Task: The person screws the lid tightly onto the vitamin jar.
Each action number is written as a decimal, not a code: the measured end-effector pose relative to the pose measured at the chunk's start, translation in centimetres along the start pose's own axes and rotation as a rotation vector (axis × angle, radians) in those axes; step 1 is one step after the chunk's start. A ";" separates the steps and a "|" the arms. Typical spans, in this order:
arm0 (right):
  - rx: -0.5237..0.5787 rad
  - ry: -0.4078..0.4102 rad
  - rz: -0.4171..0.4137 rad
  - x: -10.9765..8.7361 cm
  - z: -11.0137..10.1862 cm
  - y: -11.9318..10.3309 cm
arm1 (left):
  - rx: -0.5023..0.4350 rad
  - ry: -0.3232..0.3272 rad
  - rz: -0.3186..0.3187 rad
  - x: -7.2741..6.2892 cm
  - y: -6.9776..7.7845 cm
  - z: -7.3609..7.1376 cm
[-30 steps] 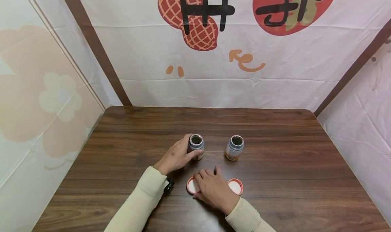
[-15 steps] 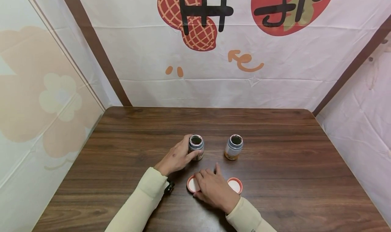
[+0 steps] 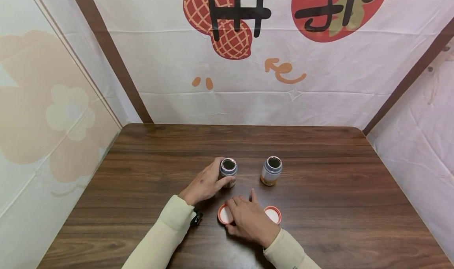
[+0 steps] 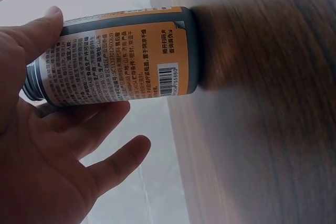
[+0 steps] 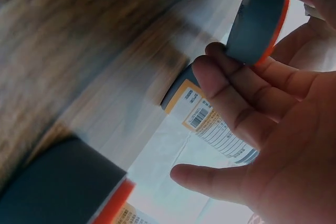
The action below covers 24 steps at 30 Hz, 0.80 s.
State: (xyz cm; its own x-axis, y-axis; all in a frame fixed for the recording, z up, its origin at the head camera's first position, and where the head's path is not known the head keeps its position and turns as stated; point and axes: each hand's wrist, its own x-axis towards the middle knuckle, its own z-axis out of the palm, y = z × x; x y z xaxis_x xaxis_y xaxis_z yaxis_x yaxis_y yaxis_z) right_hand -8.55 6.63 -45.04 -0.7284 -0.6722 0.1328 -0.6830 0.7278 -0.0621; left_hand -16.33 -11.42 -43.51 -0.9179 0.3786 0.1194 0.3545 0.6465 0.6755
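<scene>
In the head view my left hand [image 3: 203, 183] holds an uncapped grey supplement bottle [image 3: 229, 173] by its upper part, with the dark mouth facing up. The left wrist view shows thumb and fingers on opposite sides of this bottle [image 4: 126, 59], near its neck; its label is white and orange. My right hand [image 3: 250, 219] grips the rim of a grey screw lid [image 3: 225, 215], whose white liner and orange-red ring face up. Thumb and fingertips pinch that lid [image 5: 257, 22] in the right wrist view, while the index finger points away from it.
To the right of the held bottle stands a second uncapped bottle [image 3: 271, 171]. Just right of my right hand another upturned lid [image 3: 272, 214] lies on the brown wooden table [image 3: 337, 190]. A printed white cloth [image 3: 248, 107] hangs behind the table.
Over the last half second the held bottle's mouth has shifted very slightly toward me. The right hand and its lid have moved a touch to the right. Both grips are unchanged.
</scene>
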 end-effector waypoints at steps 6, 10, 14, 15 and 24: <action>0.021 0.027 0.000 -0.1 0.1 0.2 | 0.005 0.005 0.007 -0.1 0.0 0.0; 0.026 0.062 -0.013 -0.2 0.3 0.3 | 0.006 -0.004 0.012 -0.2 0.1 -0.1; 0.028 0.110 -0.027 -0.4 0.4 0.4 | 0.023 -0.005 0.035 -0.3 0.0 -0.2; 0.032 0.117 -0.028 -0.4 0.4 0.5 | 0.028 -0.006 0.041 -0.3 0.0 -0.2; 0.091 0.122 0.013 -0.4 0.4 0.5 | 0.063 -0.002 0.069 -0.4 0.0 -0.4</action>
State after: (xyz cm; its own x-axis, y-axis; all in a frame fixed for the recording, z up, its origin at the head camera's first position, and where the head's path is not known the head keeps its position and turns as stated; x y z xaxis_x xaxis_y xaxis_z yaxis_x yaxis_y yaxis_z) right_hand -8.61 7.25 -45.48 -0.7291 -0.6371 0.2500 -0.6795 0.7176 -0.1530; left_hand -15.99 -11.80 -43.28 -0.8904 0.4249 0.1631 0.4278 0.6589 0.6187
